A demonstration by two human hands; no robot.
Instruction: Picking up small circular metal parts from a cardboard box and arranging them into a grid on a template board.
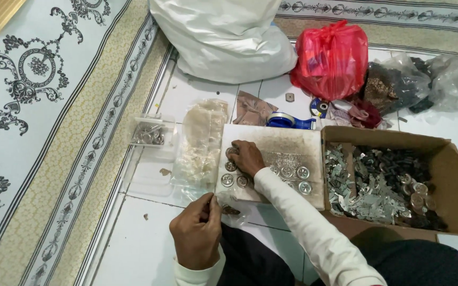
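**Hands busy w/ little metal discs on a board**

The round metal discs point(287, 172) lie in rows on a pale flat board point(292, 143) on the white tile floor point(133, 249). The right hand point(247, 157) rests on the board's left part, fingers curled down over a disc near the left edge; can't tell if it has pinched one or just touches it. The left hand point(197, 235) sits just below the board's near-left corner, fingers closed tight on a small thing, prob. a clear bag point(231, 209) w/ a dark bit in it.

Looks like the discs are being picked up or set down one by one. Next move needs a careful pinch so the rows don't get bumped.

Right of the board, touching it, is a cardboard box point(451, 180) full of metal bits. Left of the board lie a clear plastic bag point(202, 143) and a small clear tub point(152, 135). Past the far edge: blue tape holder point(290, 122), red bag point(332, 58), big white sack point(223, 37).
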